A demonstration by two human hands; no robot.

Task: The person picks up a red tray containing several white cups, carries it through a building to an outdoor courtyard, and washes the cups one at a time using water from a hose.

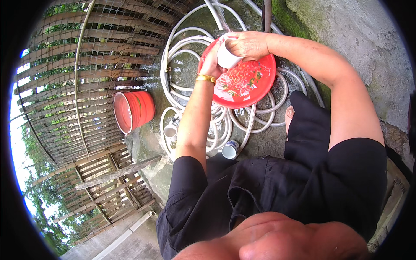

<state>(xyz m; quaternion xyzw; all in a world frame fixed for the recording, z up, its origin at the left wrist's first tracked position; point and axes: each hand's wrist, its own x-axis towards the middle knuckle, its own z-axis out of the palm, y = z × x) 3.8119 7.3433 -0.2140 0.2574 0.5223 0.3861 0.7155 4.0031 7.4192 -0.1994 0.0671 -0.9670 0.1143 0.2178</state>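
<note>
My left hand (211,61) grips a white cup (227,58) from its left side, with a gold-coloured bracelet on that wrist. The fingers of my right hand (250,45) reach into the cup's mouth and partly hide its rim. Beneath both hands sits a red plastic basin (272,81) of water, its bottom patterned in red, yellow and green. Just beyond the hands, water pours from a white pipe (213,14); where the stream lands is hidden by my hands.
Coils of white hose (167,65) lie around the basin on wet concrete. One mug (229,150) stands near my clothing, another cup (170,131) left of my forearm. A red bucket (143,109) is by the slatted fence (107,61). A concrete wall (367,48) rises at right.
</note>
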